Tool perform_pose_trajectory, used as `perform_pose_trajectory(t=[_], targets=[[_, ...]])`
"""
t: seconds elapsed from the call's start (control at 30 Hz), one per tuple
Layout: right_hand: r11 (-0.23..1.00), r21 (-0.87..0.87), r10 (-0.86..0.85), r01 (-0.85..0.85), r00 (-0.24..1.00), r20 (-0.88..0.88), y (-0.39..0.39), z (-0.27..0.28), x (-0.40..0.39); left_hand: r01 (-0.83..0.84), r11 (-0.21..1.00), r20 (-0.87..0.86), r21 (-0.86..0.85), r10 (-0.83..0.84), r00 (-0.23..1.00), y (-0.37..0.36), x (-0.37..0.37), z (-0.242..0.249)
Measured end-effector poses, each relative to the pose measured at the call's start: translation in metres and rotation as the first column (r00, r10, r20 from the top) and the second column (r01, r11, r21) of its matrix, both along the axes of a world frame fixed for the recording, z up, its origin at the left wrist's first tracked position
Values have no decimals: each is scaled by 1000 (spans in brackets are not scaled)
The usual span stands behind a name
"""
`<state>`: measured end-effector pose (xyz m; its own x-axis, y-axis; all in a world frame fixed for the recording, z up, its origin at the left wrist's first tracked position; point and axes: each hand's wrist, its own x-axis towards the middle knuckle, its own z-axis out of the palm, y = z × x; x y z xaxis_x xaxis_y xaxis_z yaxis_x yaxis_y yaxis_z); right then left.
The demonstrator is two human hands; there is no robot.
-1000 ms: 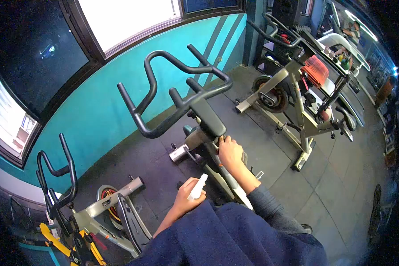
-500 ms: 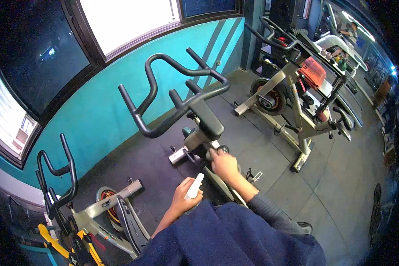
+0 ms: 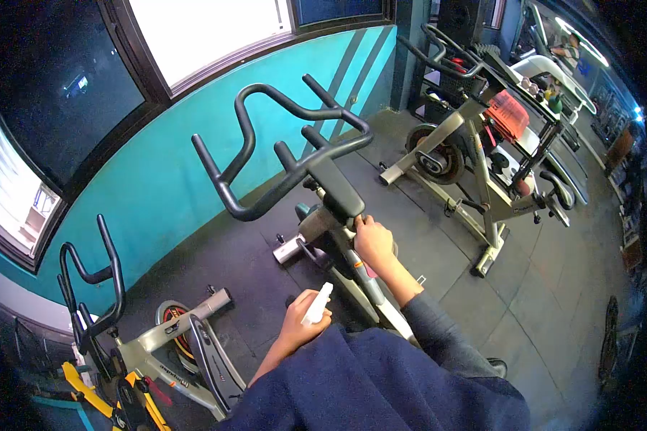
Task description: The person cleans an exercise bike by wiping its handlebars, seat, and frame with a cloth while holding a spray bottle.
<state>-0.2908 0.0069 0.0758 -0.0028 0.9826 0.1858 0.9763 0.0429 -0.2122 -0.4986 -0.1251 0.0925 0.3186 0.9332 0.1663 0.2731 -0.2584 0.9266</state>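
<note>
A white spray bottle (image 3: 316,305) is in my left hand (image 3: 303,321), its nozzle pointing up and its lower part hidden by my fingers and clothing. My right hand (image 3: 374,241) reaches forward to the spin bike in front of me. Its curled fingers touch the lower end of the black padded stem (image 3: 338,190) below the black handlebar (image 3: 305,169). What those fingers hold, if anything, is hidden. Under my right forearm runs the bike's silver frame (image 3: 370,286).
Another spin bike (image 3: 482,183) stands to the right, with an orange-red basket (image 3: 507,115) behind it. A further bike (image 3: 169,345) is at the lower left, beside yellow equipment (image 3: 86,391). The teal wall (image 3: 172,183) with windows lies ahead. A person appears at the far upper right.
My right hand has moved up from beside the knob on the frame to the lower end of the padded stem. My left hand and the spray bottle stay almost in place.
</note>
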Motion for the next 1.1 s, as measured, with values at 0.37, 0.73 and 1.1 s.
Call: perform_pose_trajectory(t=[0.37, 0.73, 1.1], targets=[[999, 40, 3, -4, 1000, 16, 5, 1, 2, -22, 995, -4, 93, 22, 1000, 2, -4, 0], [991, -45, 122, -123, 992, -17, -11, 9, -18, -33, 999, 4, 29, 33, 999, -1, -8, -13], [999, 36, -18, 16, 999, 37, 30, -4, -78, -75, 997, 11, -15, 75, 997, 7, -11, -10]])
